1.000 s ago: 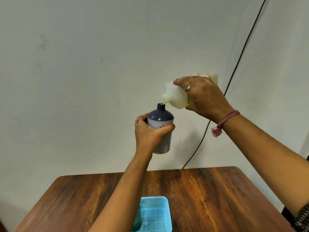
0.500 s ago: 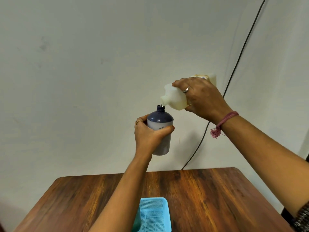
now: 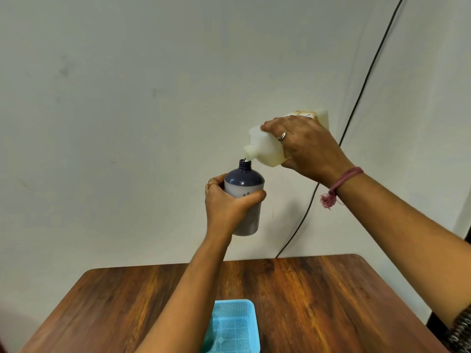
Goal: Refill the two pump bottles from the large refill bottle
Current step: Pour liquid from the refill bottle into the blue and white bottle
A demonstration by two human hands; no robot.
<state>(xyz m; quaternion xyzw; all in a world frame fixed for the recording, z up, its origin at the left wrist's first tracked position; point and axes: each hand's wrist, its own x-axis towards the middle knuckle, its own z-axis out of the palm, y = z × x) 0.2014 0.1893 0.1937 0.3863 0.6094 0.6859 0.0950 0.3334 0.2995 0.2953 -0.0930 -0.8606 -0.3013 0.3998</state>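
My left hand (image 3: 226,202) grips a dark blue pump bottle (image 3: 246,179) upright in the air above the table, its pump off and its threaded neck open. My right hand (image 3: 305,146) holds the large cream refill bottle (image 3: 265,149) tilted down to the left, with its spout just over the blue bottle's neck. A small drop of liquid shows between spout and neck. Pale liquid fills the lower part of the blue bottle. A second pump bottle is not clearly in view.
Below stands a brown wooden table (image 3: 318,296). A light blue mesh basket (image 3: 235,324) sits at its near middle, with a greenish object partly hidden behind my left forearm. A black cable (image 3: 356,103) runs down the wall at the right.
Both hands and both bottles have sunk slightly in the view; the refill bottle stays tilted with its spout over the blue bottle's neck.
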